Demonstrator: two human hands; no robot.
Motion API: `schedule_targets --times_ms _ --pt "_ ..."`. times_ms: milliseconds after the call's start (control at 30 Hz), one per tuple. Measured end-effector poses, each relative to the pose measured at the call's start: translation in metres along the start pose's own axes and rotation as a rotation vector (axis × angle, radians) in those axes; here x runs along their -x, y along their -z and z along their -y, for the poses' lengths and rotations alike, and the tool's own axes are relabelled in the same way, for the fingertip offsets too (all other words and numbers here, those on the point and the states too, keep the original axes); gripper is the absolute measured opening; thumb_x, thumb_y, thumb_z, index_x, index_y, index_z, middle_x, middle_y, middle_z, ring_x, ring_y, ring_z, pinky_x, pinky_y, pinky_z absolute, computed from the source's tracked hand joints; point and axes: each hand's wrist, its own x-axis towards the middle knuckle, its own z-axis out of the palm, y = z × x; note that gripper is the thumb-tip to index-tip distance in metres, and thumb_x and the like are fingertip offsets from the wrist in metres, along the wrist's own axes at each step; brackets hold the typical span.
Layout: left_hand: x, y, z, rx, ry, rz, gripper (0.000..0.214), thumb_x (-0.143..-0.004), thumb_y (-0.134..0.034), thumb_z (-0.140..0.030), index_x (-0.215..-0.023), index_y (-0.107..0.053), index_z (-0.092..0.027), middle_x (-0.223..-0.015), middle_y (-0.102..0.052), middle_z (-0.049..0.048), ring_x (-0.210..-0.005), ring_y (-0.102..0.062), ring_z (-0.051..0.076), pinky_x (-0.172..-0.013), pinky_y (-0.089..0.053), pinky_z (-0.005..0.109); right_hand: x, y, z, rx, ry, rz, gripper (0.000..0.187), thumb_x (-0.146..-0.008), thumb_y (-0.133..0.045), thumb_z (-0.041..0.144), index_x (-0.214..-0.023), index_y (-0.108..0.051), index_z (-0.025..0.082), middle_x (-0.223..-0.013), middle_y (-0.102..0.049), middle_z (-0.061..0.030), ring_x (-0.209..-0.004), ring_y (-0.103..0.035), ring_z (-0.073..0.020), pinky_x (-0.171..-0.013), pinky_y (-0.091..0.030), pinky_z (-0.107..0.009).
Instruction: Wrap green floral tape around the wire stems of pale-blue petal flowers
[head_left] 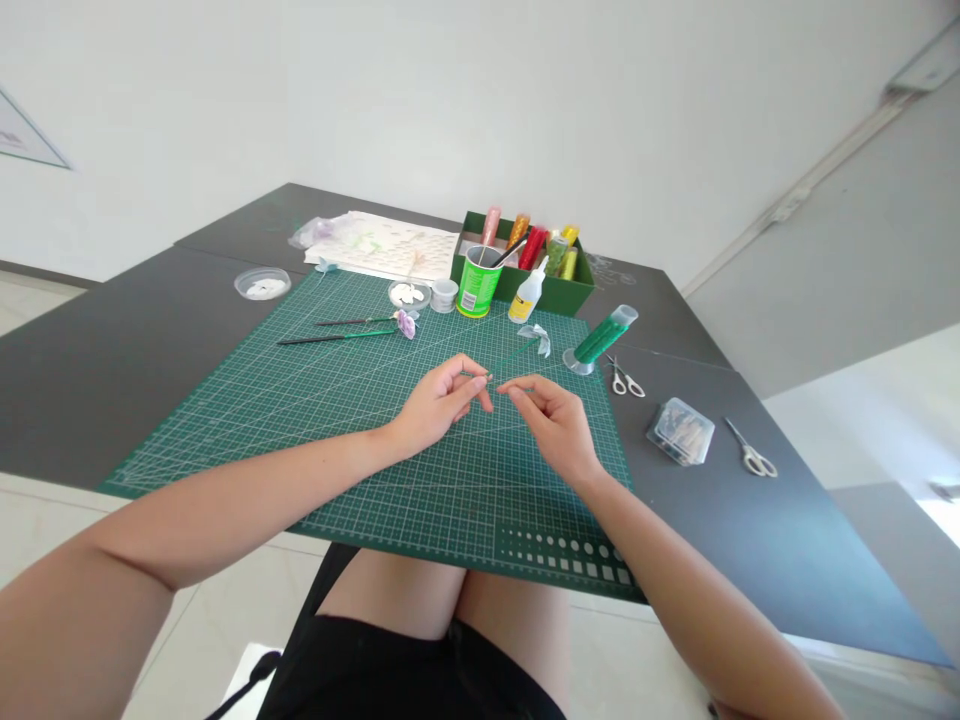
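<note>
Over the cutting mat, my left hand [442, 400] is closed in a pinch. A thin green stem [514, 355] runs from its fingertips up to a pale blue flower [537, 338], whose petals look thin and sheer. My right hand [555, 420] is just to the right, thumb and forefinger pressed together close to the left fingertips. Whatever sits between the right fingertips is too small to make out. Beyond my hands, at the left, a purple flower [406, 323] on a dark green stem lies on the mat beside a slim dark stick [352, 322].
The green cutting mat [247, 400] covers the table's middle. Behind stand a green can [478, 285], a glue bottle [527, 295] and a green box [566, 294] of coloured rolls. Rightward are a green spool [604, 338], small scissors [626, 380], a clear box [681, 432] and larger scissors [752, 455].
</note>
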Motion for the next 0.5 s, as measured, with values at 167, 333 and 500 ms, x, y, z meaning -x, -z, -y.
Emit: schedule_targets --times_ms 167,333,500 --pt "-0.002 0.004 0.002 -0.038 0.012 -0.03 0.027 -0.094 -0.062 -0.044 -0.102 -0.054 -0.019 -0.073 -0.07 -0.0007 -0.046 -0.038 0.008 -0.045 -0.028 0.022 0.006 0.0 0.004 0.218 0.111 0.005 0.023 -0.094 -0.061 0.035 -0.092 -0.078 0.021 -0.052 -0.037 0.0064 -0.05 -0.032 -0.0103 -0.051 -0.028 -0.027" --pt "-0.002 0.006 0.002 -0.268 0.082 -0.008 0.019 -0.096 -0.057 -0.037 -0.097 -0.058 -0.018 -0.075 -0.072 0.0 -0.045 -0.037 0.008 -0.047 -0.027 0.022 0.009 0.01 0.02 0.091 0.058 0.035 0.024 -0.093 -0.065 0.038 -0.086 -0.081 0.02 -0.049 -0.034 0.0069 -0.047 -0.027 -0.0091 -0.048 -0.025 -0.027" --pt "0.001 0.003 0.002 -0.438 0.224 0.172 0.013 -0.097 -0.055 -0.027 -0.091 -0.062 -0.018 -0.074 -0.074 -0.0015 -0.048 -0.046 0.01 -0.049 -0.03 0.023 0.01 0.027 0.026 -0.195 0.004 0.06 0.024 -0.088 -0.073 0.043 -0.085 -0.083 0.021 -0.045 -0.029 0.0083 -0.043 -0.02 -0.0077 -0.042 -0.016 -0.025"
